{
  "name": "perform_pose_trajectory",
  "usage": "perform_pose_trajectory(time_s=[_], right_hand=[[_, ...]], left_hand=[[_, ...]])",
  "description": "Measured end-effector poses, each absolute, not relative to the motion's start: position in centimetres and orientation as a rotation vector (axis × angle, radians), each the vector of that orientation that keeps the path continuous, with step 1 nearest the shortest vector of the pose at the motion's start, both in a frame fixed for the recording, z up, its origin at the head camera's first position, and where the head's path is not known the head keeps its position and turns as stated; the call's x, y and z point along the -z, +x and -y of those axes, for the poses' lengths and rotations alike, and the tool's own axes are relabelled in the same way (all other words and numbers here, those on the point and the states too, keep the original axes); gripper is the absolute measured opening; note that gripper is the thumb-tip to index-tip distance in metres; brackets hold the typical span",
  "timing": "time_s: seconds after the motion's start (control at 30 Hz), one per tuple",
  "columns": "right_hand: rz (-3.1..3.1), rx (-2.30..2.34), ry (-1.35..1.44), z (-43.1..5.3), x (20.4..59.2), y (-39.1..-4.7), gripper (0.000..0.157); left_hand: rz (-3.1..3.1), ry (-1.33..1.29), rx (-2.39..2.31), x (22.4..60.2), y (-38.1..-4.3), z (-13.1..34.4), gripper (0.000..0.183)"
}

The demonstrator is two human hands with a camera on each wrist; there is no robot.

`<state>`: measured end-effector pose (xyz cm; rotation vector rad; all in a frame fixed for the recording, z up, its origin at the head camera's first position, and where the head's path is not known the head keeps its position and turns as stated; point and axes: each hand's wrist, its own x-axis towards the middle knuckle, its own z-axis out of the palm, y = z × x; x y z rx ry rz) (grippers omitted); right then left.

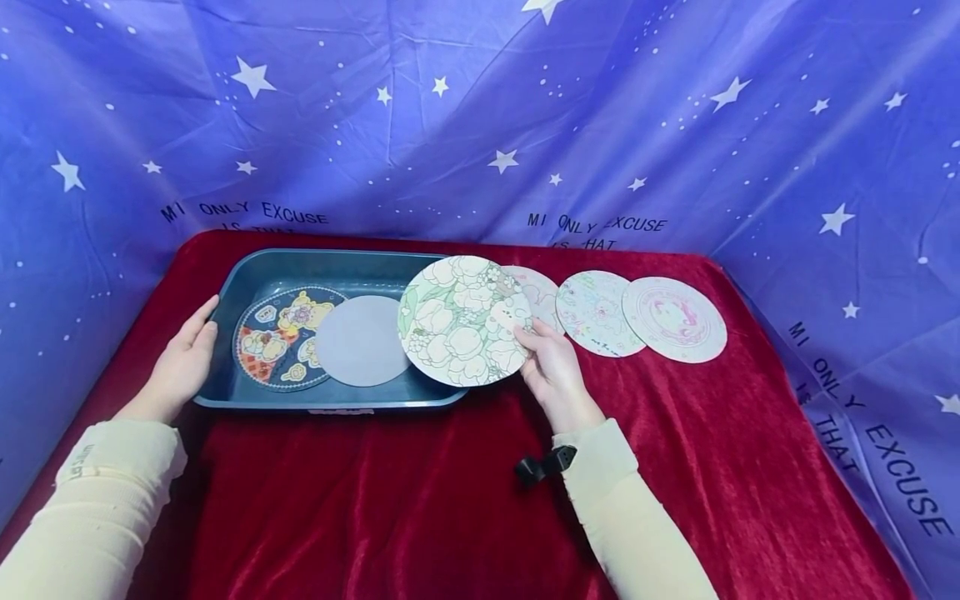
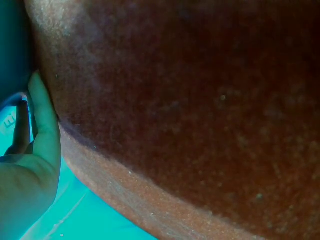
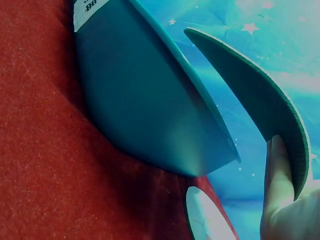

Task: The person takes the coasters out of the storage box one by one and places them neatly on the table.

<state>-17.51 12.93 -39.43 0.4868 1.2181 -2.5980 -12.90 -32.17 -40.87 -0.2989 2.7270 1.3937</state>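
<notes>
My right hand (image 1: 553, 367) pinches the right edge of a round mat (image 1: 461, 329) printed with white flowers and green leaves. The mat is raised over the right end of a dark blue-green rectangular tub (image 1: 330, 405); its dark underside (image 3: 240, 75) shows in the right wrist view. Inside the tub lie a dark round mat with cartoon bears (image 1: 270, 337) and a plain grey disc (image 1: 363, 342) overlapping it. At the tub's left end, my left hand (image 1: 180, 362) rests its fairly straight fingers against the outer wall.
Right of the tub, a pink-patterned round mat (image 1: 543, 292), a pastel flowered one (image 1: 596, 312) and a white one with a pink ring (image 1: 675, 321) lie in a row. Red velvet cloth (image 1: 420, 517) covers the table. A blue star-printed curtain (image 1: 450, 125) surrounds it.
</notes>
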Motion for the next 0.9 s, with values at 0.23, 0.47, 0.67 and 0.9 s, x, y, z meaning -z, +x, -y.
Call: perform_pose_trajectory(time_s=[0.23, 0.47, 0.67, 0.9], right_hand=[[-1.232, 2.586, 0.479, -13.5, 39.3, -17.2, 0.06], [-1.244, 2.578, 0.485, -14.3, 39.4, -17.0, 0.06], [-1.245, 2.568, 0.505, -15.1, 39.1, -16.8, 0.062], [-1.316, 2.509, 0.463, -16.0, 38.9, -16.4, 0.059]], left_hand=[[-2.723, -0.298, -1.386, 40.7, -12.9, 32.2, 0.057], [-2.726, -0.302, -1.381, 40.6, -12.9, 32.1, 0.056], [-2.737, -0.296, -1.376, 40.6, -12.9, 32.0, 0.056], [-2.743, -0.299, -1.385, 40.8, -13.0, 32.1, 0.056]])
